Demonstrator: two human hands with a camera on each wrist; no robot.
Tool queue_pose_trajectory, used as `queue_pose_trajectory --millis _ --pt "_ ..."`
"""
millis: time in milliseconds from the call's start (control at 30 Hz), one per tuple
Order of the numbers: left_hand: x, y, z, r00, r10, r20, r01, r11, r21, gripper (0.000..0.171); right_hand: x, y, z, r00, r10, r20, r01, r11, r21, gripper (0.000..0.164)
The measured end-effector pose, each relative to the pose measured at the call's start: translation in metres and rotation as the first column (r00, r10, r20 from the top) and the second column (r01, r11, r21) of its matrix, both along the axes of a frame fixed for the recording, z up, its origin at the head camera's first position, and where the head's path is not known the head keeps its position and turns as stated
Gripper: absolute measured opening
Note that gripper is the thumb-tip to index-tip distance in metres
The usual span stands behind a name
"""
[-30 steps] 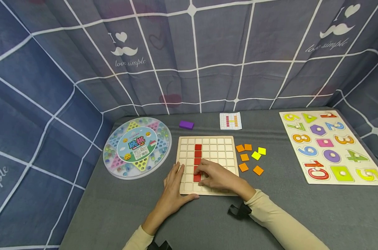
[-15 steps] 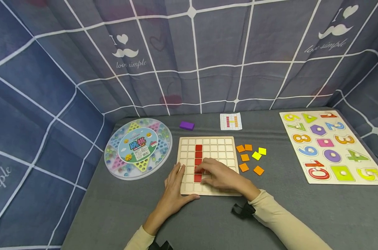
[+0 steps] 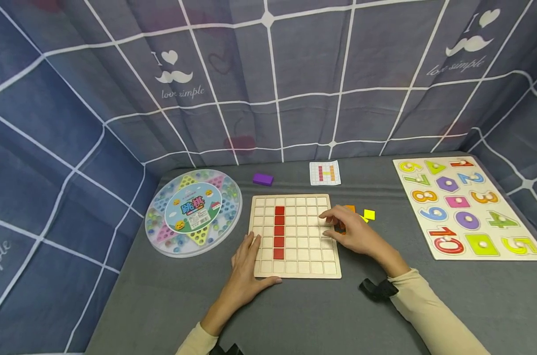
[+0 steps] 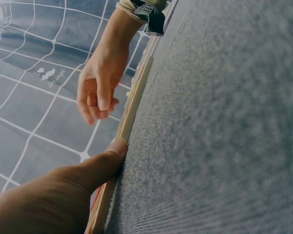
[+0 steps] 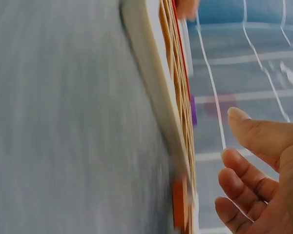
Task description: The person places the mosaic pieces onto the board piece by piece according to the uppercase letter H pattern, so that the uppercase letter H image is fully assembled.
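Observation:
My left hand (image 3: 247, 268) rests at the near-left corner of a pale wooden grid board (image 3: 304, 268), fingers straight along its left side and thumb on the near edge. A column of several red square tiles (image 3: 279, 230) lies in the board's cells. Over the board's right edge hovers my right hand (image 3: 359, 231), fingers loosely bent, thumb held apart; in the right wrist view nothing lies between the thumb and the fingers. Beneath and behind it are orange tiles (image 3: 350, 208), mostly hidden, and yellow tiles (image 3: 369, 214).
A printed card (image 3: 325, 173) with a coloured grid pattern and a purple block (image 3: 263, 179) lie behind the board. To the left is a round Chinese checkers box (image 3: 193, 212). At the right lies a number-and-shape puzzle board (image 3: 468, 207). A grid-patterned curtain (image 3: 304, 118) stands behind.
My right hand has left the red column and moved right to the loose tiles at the board's edge, uncovering the whole column. The left hand stays at the board's corner.

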State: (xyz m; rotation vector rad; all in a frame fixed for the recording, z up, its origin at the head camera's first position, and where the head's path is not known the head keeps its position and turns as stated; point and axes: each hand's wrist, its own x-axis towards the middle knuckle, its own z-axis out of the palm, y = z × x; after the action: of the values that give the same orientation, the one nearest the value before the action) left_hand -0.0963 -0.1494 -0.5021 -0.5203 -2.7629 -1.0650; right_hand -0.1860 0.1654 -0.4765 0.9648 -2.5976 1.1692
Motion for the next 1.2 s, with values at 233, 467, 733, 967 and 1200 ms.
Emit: queue_pose_trajectory --millis 233,467,733,967,1200 --pt "0.0 0.0 -0.001 1.0 -0.003 -0.003 0.003 1.0 -0.001 0.111 -0.011 0.038 -0.003 0.993 -0.12 -0.003 0.12 0.992 0.042 0.041" --pt "0.001 0.001 -0.001 1.0 0.005 0.007 -0.005 1.0 -0.004 0.111 -0.016 0.067 -0.014 0.987 -0.155 0.044 0.147 0.979 0.138 0.047" --pt "0.0 0.001 -0.001 1.0 0.004 -0.013 -0.005 1.0 -0.009 0.111 -0.02 0.074 -0.014 0.991 -0.124 0.054 0.114 0.981 0.157 0.037" --pt "0.0 0.0 -0.001 1.0 0.012 -0.016 -0.012 1.0 -0.015 0.111 -0.02 0.073 -0.013 0.988 -0.141 0.056 0.134 0.985 0.108 0.033" --pt "0.0 0.0 0.0 1.0 0.008 -0.005 -0.008 1.0 -0.008 0.111 -0.021 0.077 -0.013 0.985 -0.174 0.013 0.169 0.972 0.161 0.033"
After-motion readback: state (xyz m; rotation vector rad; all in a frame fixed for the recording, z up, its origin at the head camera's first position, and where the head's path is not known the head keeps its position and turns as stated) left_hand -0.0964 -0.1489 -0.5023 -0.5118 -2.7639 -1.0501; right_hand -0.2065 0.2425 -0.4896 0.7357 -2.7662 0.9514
